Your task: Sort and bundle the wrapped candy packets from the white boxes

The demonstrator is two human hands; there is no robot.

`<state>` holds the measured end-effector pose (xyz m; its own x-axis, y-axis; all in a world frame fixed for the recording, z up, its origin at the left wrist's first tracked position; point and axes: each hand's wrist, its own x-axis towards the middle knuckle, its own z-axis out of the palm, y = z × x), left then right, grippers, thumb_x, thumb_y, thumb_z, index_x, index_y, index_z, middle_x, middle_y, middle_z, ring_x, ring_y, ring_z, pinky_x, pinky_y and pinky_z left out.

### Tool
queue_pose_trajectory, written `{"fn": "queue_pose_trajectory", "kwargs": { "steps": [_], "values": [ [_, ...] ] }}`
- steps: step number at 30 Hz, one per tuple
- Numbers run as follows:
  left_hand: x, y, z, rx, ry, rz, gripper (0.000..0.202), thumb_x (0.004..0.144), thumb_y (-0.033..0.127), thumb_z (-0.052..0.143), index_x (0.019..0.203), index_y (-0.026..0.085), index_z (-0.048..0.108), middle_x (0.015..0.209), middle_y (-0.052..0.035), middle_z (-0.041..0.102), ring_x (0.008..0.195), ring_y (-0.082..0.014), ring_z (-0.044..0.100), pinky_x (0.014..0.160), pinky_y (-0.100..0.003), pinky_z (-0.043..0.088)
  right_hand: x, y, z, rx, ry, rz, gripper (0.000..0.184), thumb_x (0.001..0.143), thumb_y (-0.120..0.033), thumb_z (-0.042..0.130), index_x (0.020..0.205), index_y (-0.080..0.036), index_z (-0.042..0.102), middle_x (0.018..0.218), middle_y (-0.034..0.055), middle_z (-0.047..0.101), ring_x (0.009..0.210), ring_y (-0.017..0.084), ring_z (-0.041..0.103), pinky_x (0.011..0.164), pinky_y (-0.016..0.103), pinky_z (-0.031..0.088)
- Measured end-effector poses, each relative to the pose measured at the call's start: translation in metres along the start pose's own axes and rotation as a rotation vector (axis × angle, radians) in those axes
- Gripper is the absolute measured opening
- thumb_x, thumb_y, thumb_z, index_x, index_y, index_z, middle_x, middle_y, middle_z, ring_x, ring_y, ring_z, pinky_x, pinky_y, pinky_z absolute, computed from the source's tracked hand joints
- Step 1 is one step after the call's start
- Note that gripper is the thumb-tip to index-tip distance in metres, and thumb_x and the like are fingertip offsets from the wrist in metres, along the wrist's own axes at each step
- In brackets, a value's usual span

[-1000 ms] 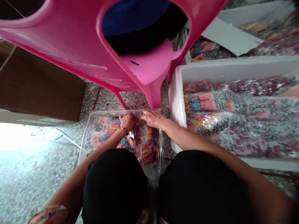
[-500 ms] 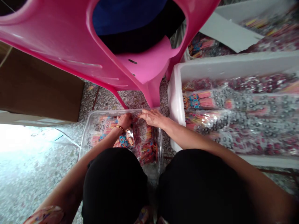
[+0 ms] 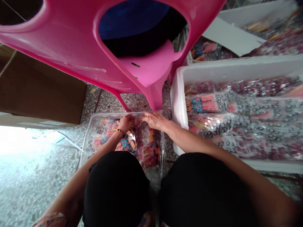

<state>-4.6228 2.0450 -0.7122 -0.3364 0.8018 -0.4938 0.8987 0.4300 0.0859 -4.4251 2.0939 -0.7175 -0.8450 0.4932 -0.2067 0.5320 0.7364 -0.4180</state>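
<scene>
A clear plastic tub (image 3: 86, 138) on the floor before my knees holds several clear packets of thin colourful sticks with cartoon labels (image 3: 125, 144). My left hand (image 3: 126, 123), with a beaded bracelet at the wrist, curls down among the packets at the tub's far side; its fingertips are hidden. Close by on the right, my right hand (image 3: 154, 120) reaches over the far right part of the tub. Its fingers are pressed together at the end of a reddish packet (image 3: 148, 134); what exactly they pinch is too small to tell.
A pink plastic chair (image 3: 151, 71) with a seated person stands just beyond the tub. At right is a white foam box (image 3: 178, 94) full of similar packets, with another foam box (image 3: 251, 9) behind it. A brown cardboard box (image 3: 47, 91) stands at left on the speckled floor (image 3: 42, 176).
Both hands stay almost in place over the tub, with only slight finger movement. The whole view has shifted a little.
</scene>
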Motion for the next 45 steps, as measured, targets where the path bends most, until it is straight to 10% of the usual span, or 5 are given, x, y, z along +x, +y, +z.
{"fn": "queue_pose_trajectory", "kwargs": {
  "steps": [7, 22, 28, 39, 45],
  "values": [
    [-0.014, 0.008, 0.003, -0.111, 0.154, 0.027, 0.028, 0.094, 0.028, 0.041, 0.115, 0.019, 0.057, 0.095, -0.0070, 0.074, 0.101, -0.0266, 0.066, 0.094, -0.044, 0.037, 0.001, 0.001, 0.000, -0.013, 0.006, -0.013, 0.039, 0.092, -0.013, 0.038, 0.117, -0.026, 0.065, 0.126, 0.0068, 0.058, 0.096, 0.022, 0.062, 0.085, 0.038, 0.045],
    [-0.005, 0.022, 0.006, 0.095, 0.179, 0.210, 0.020, 0.088, 0.033, 0.054, 0.087, 0.022, 0.071, 0.103, -0.0084, 0.071, 0.102, -0.0296, 0.065, 0.095, -0.045, 0.036, 0.001, 0.000, 0.001, -0.058, -0.014, -0.004, 0.039, 0.095, -0.013, 0.033, 0.117, -0.025, 0.063, 0.130, 0.0088, 0.056, 0.093, 0.020, 0.064, 0.084, 0.036, 0.047],
    [-0.006, 0.008, -0.003, -0.185, 0.124, 0.210, 0.023, 0.086, 0.018, 0.050, 0.103, 0.022, 0.065, 0.089, -0.0043, 0.075, 0.091, -0.0218, 0.069, 0.082, -0.030, 0.047, 0.000, -0.004, -0.006, -0.091, 0.015, -0.005, 0.046, 0.091, -0.007, 0.031, 0.129, -0.022, 0.054, 0.133, 0.0123, 0.053, 0.088, 0.022, 0.065, 0.077, 0.037, 0.049],
    [0.006, -0.006, -0.008, -0.839, -0.087, 0.192, 0.023, 0.079, 0.009, 0.046, 0.099, 0.018, 0.050, 0.075, -0.0017, 0.069, 0.075, -0.0174, 0.071, 0.081, -0.034, 0.056, -0.002, -0.013, -0.012, -0.083, -0.043, -0.071, 0.062, 0.090, -0.005, 0.029, 0.149, -0.025, 0.036, 0.148, 0.0120, 0.046, 0.096, 0.023, 0.064, 0.077, 0.037, 0.049],
    [0.009, -0.024, -0.019, -0.167, 0.123, 0.047, 0.023, 0.081, 0.014, 0.049, 0.091, 0.018, 0.069, 0.095, -0.0090, 0.074, 0.097, -0.0254, 0.067, 0.090, -0.038, 0.050, -0.003, -0.015, -0.017, -0.077, -0.078, -0.035, 0.047, 0.095, -0.010, 0.030, 0.134, -0.025, 0.051, 0.142, 0.0114, 0.047, 0.094, 0.021, 0.064, 0.077, 0.037, 0.049]
  ]
}}
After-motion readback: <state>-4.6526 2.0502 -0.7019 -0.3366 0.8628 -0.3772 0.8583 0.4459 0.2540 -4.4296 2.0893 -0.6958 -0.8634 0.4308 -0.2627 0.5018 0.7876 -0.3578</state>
